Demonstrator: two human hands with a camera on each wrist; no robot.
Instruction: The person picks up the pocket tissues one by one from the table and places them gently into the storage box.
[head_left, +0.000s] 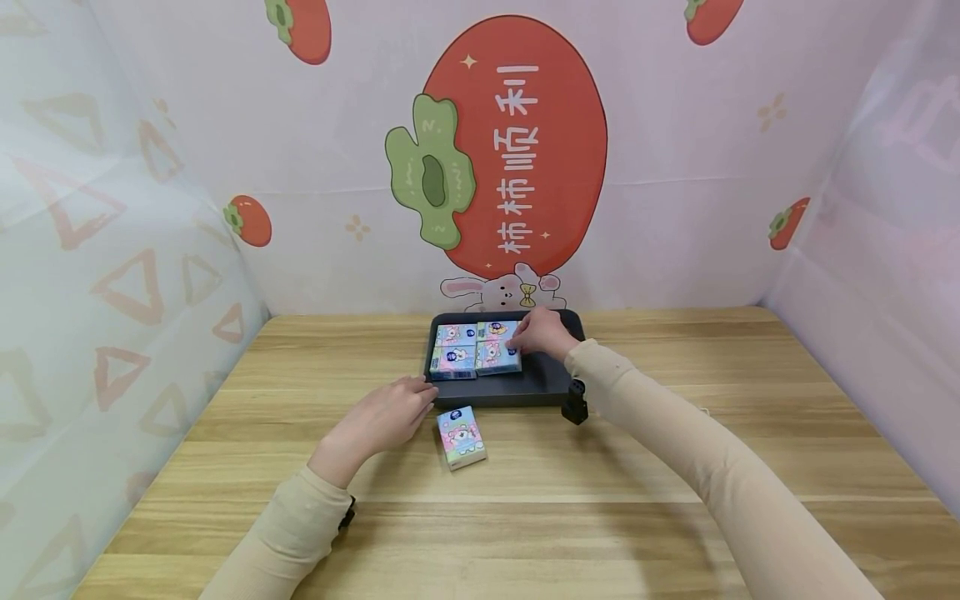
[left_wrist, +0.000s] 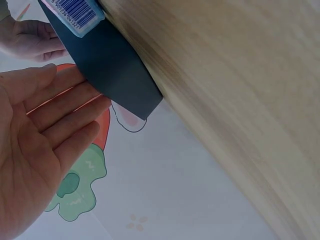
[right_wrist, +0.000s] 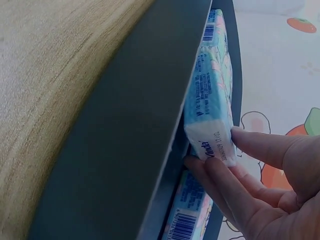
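Note:
My right hand pinches the end of a tissue pack between thumb and fingers, over the dark tray. In the head view this pack lies at the front of the tray's middle, its right end at my fingertips. Beside it on the left are a front pack and a back pack; another pack shows behind it. My left hand, fingers nearly straight, touches the tray's front left corner. One more tissue pack lies on the table just in front of the tray.
The tray stands at the back of the wooden table, close to the printed backdrop. Light curtains flank both sides. A black wrist camera hangs under the right wrist near the tray's front right corner.

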